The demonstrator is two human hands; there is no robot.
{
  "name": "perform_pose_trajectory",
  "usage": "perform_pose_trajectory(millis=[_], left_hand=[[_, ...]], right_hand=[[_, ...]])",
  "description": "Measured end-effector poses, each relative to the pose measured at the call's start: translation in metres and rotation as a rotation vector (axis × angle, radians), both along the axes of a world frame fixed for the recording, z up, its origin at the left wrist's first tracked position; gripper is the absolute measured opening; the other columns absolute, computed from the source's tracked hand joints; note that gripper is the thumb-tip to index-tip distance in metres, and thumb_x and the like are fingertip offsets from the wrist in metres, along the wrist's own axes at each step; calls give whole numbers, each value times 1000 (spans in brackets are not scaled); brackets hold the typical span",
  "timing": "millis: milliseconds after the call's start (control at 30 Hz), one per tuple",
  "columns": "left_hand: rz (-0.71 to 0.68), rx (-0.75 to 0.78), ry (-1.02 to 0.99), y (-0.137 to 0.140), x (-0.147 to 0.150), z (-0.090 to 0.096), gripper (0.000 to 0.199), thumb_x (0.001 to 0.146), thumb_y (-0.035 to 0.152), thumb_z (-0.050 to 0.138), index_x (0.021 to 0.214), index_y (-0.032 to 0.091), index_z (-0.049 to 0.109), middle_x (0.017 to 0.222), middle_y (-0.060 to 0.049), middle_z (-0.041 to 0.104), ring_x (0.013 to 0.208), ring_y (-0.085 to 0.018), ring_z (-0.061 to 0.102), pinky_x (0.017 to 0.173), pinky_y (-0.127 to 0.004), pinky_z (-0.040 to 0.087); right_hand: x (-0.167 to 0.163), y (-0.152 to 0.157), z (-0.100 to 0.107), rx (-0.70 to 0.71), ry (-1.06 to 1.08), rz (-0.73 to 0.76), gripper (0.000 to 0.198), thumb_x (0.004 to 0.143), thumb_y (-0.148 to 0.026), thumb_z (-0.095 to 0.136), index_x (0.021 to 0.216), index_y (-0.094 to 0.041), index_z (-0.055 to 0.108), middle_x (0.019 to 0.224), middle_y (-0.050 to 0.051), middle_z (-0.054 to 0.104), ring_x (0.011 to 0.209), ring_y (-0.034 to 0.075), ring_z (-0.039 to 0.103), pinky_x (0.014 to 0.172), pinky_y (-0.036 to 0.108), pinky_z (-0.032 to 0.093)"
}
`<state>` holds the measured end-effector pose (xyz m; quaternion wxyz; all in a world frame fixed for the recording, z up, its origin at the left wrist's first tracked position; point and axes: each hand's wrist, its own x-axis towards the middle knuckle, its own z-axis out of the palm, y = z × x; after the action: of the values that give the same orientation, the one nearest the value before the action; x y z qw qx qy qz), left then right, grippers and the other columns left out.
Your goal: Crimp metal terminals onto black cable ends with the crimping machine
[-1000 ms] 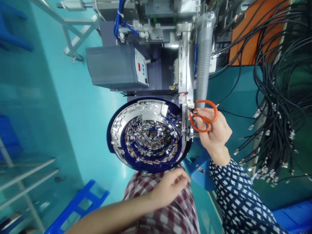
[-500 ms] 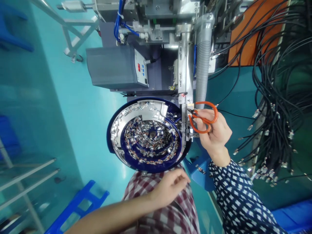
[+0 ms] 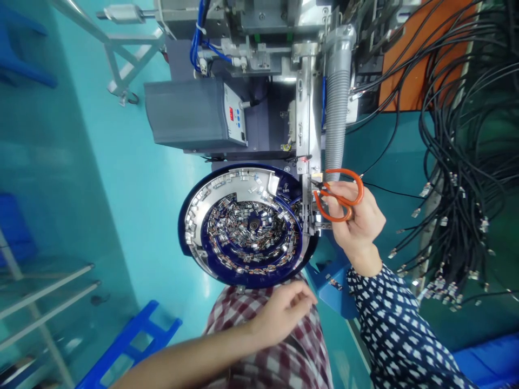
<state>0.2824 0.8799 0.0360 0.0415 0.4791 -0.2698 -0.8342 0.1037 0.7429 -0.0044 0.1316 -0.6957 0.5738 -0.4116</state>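
Note:
My right hand [image 3: 359,224], in a dark patterned sleeve, is closed around orange-handled scissors [image 3: 360,186]. Their dark blades point left, with the tips at the metal feed track [image 3: 307,202] beside the bowl's right rim. On the checked cloth over my lap [image 3: 227,313] rests my left hand [image 3: 286,310], its fingers loosely curled and nothing visible in them. In front of me stands a round blue feeder bowl [image 3: 251,278] with a silvery upper ledge. Many small shiny metal connector parts [image 3: 253,224] lie heaped in its middle and along its ledges.
A grey control box [image 3: 186,111] with a red display stands behind the bowl. A ribbed grey hose [image 3: 336,124] runs down near my right hand. Black cables with metal ends [image 3: 450,216] hang at the right. A blue plastic stool [image 3: 130,343] is at lower left.
Some small parts on the bowl's silvery ledge have shifted along it. Both hands and the scissors stay where they were.

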Motion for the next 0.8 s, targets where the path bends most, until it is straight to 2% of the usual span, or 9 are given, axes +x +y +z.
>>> perform_pose_trajectory(millis=[633, 733, 800], left_hand=[[-16, -7, -7, 0, -1, 0, 19, 92, 29, 54, 92, 15, 68, 79, -1, 63, 72, -12, 55, 67, -23, 39], [-19, 124, 2, 19, 5, -8, 23, 89, 35, 58, 90, 14, 68, 75, -2, 63, 64, -12, 52, 62, -24, 37], [52, 368, 19, 41, 12, -17, 27, 82, 40, 65, 88, 13, 66, 69, -2, 63, 54, -11, 50, 57, -25, 35]], right_hand=[[-3, -2, 2, -16, 4, -10, 21, 87, -19, 66, 108, -23, 68, 99, 6, 74, 91, 23, 72, 81, 39, 61], [-4, -1, 2, -3, 7, -12, 20, 87, -19, 66, 107, -23, 68, 99, 6, 74, 90, 24, 72, 80, 40, 61], [-5, 1, 2, 3, -7, -22, 20, 87, -20, 65, 107, -23, 68, 100, 6, 74, 90, 24, 72, 80, 41, 61]])
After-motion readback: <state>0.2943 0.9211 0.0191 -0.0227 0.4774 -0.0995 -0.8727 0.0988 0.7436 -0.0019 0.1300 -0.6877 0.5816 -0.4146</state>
